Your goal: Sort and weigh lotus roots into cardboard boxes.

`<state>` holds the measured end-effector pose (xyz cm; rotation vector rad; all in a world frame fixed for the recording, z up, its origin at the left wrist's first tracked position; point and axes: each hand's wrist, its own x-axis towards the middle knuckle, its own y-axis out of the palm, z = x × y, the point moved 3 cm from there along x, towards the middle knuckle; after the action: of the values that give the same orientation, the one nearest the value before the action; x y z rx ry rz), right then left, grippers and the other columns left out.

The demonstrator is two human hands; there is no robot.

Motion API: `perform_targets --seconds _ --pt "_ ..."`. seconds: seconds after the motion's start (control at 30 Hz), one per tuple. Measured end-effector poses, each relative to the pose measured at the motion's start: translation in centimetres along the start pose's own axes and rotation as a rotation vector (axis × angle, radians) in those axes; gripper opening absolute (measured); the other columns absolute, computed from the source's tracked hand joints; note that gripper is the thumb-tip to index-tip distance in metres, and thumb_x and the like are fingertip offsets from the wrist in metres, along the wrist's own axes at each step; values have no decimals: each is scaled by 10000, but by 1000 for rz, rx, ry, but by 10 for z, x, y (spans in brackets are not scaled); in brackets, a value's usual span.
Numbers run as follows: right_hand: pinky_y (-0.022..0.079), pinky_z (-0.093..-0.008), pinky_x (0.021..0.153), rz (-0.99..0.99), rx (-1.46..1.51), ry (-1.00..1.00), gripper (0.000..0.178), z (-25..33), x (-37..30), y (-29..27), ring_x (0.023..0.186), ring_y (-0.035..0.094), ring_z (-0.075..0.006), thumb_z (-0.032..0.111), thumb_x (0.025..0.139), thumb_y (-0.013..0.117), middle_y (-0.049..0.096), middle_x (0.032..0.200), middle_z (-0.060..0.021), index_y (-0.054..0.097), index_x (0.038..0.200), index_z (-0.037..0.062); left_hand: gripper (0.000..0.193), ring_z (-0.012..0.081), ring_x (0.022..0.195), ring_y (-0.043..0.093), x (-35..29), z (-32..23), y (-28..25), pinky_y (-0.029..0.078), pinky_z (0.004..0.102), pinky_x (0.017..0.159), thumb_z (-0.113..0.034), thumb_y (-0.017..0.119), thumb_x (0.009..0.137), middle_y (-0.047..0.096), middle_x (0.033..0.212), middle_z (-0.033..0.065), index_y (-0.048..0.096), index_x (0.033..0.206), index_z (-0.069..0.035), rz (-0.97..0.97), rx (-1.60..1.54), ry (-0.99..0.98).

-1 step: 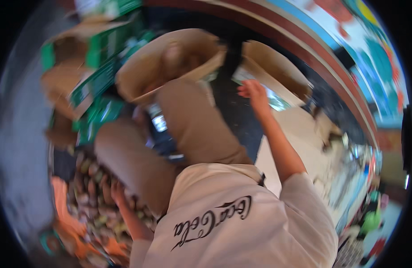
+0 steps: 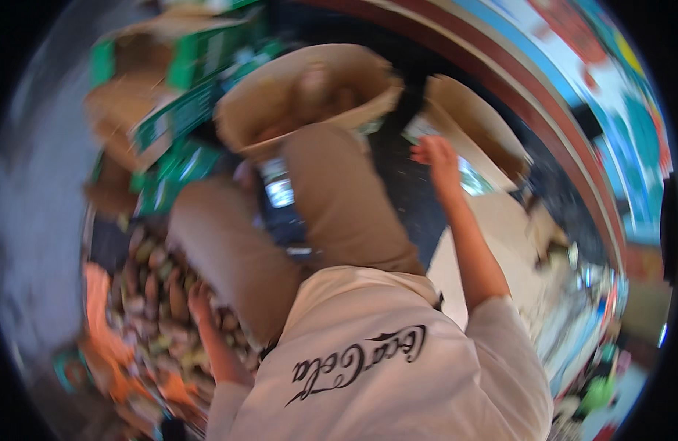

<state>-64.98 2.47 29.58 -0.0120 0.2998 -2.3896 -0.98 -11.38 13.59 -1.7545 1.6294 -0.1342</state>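
My left hand (image 2: 200, 303) is low over a heap of brown, reddish and yellowish lumps (image 2: 151, 294) that look like root vegetables. Its fingers blur against the heap, so whether they hold a piece cannot be told. My right hand (image 2: 437, 156) is raised to the right of my knees, its fingers loosely bent and nothing visible in them. It is beside an open cardboard box (image 2: 486, 125). Beyond my knees stands a wider open cardboard box (image 2: 243, 121) with brown lumps inside, blurred.
Green and brown cartons (image 2: 151, 110) are stacked at the far left. An orange cloth or sack (image 2: 103, 316) borders the heap. A flat cardboard sheet (image 2: 493, 250) lies on my right. Farther right are plastic bags and mixed clutter (image 2: 581, 294).
The whole view has shifted, so the boxes and my knees appear farther right. Both hands keep nearly the same places relative to the heap and the right-hand box.
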Motion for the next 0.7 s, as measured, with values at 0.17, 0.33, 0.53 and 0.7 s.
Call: perform_targets --seconds 0.17,0.33,0.53,0.7 --pt "460 -247 706 92 -55 -159 305 44 0 33 725 571 -116 254 938 441 602 814 -59 602 990 0 348 317 978 577 -36 6 23 436 380 865 -275 590 794 623 1023 166 606 1048 -38 3 374 4" --pt "421 -219 653 218 -69 -326 284 71 10 69 684 509 -84 246 944 449 576 763 -27 607 945 9 369 318 1000 566 -60 44 34 433 393 875 -311 628 739 604 1054 179 591 1034 -92 -109 279 -163" --pt "370 -198 586 254 -134 -422 268 100 19 108 623 449 -60 238 943 462 526 694 0 600 888 14 464 342 1087 491 -78 67 44 405 397 934 -263 647 722 505 1166 191 524 1147 -124 -167 435 -279" --pt "273 -191 503 179 -139 -455 293 111 25 122 547 365 -39 244 940 477 420 578 34 558 743 43 501 344 1098 479 -84 82 38 392 400 950 -262 658 717 498 1176 178 503 1175 -132 -196 430 -381"
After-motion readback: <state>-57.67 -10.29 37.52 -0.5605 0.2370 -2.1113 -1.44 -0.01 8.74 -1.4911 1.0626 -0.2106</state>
